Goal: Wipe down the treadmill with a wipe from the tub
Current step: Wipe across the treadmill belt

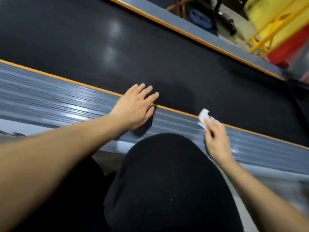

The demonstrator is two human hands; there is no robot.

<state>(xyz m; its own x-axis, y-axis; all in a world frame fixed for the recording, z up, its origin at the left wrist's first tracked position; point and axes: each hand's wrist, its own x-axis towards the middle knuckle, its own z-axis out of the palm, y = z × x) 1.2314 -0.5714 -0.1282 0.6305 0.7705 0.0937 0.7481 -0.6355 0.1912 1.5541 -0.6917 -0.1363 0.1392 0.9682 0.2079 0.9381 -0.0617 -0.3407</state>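
knee [167,173], then wipe [204,116] on rail [66,101]

A pale grey floor [237,19] is seen at top right, beyond the far edge of the machine; more of it, w/ a lighter tone, is glimpsed at lower left [15,127]. On it, a yellow metal frame [267,29] is set at an angle, w/ a yellow panel [260,7] behind it and a red surface [289,46] just below. A blue round object [200,16] is seen near the top centre, beside curved orange-brown tubing [180,5] and dark stand legs [224,15] (too blurred to be identified further). Overhead light is shown only as soft white reflections on glossy surfaces. No walls or windows are shown.
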